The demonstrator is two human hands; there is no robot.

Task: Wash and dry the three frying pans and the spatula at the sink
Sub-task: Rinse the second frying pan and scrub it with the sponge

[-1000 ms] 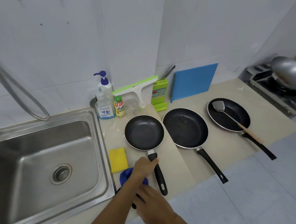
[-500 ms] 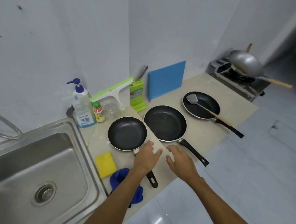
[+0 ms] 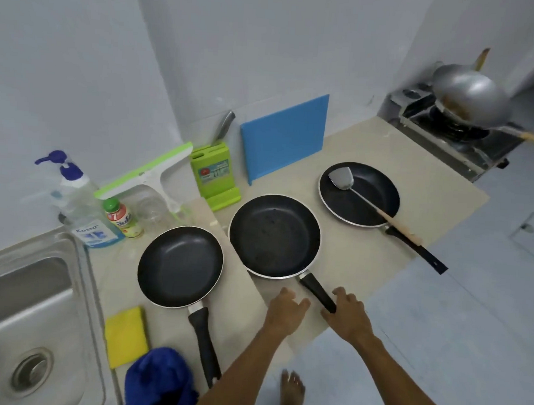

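Observation:
Three black frying pans stand in a row on the beige counter. The left pan (image 3: pixel 179 266) is nearest the steel sink (image 3: pixel 23 285), the middle pan (image 3: pixel 273 236) is the largest, and the right pan (image 3: pixel 371 189) carries a metal spatula (image 3: pixel 341 178) with a wooden handle. My left hand (image 3: pixel 286 308) rests on the counter just left of the middle pan's handle, fingers relaxed. My right hand (image 3: pixel 348 315) lies over the end of that handle, its fingers spread rather than curled.
A yellow sponge (image 3: pixel 125 337) and a blue cloth (image 3: pixel 157 379) lie by the sink's edge. Soap bottle (image 3: pixel 82 211), small bottle (image 3: pixel 122 219), squeegee (image 3: pixel 149 174), green knife block (image 3: pixel 213 174) and blue cutting board (image 3: pixel 283 138) line the wall. A wok (image 3: pixel 472 95) sits on the stove at far right.
My left hand let go of the left pan's handle and moved right. Both hands came up to the middle pan's handle, the right one reaching its end. The view swung right.

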